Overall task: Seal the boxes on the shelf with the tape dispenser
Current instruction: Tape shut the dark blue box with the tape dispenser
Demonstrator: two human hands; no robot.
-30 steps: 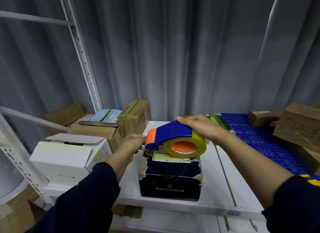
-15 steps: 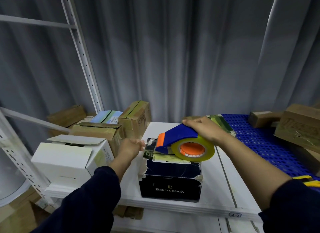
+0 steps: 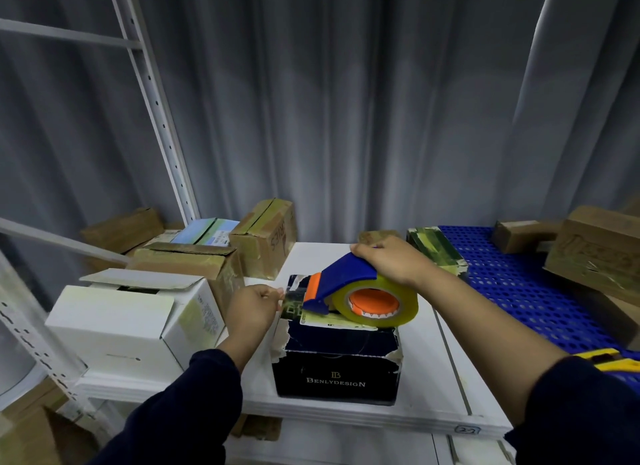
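A dark blue box printed "Benlydesign", with torn edges, stands on the white shelf near its front. On the box's top rests a blue and orange tape dispenser with a yellowish tape roll. My right hand grips the dispenser's blue top from behind. My left hand is at the box's upper left corner, with its fingertips pinching the end of the clear tape pulled from the dispenser's mouth.
A white box with loose flaps stands left of the dark box, with several brown cartons behind it. A green patterned box lies at the back. Right of it are a blue perforated mat and brown boxes. A shelf upright rises at left.
My right hand has drawn the dispenser to the right across the box top and lowered it. My left hand stays at the box's left edge with the tape end.
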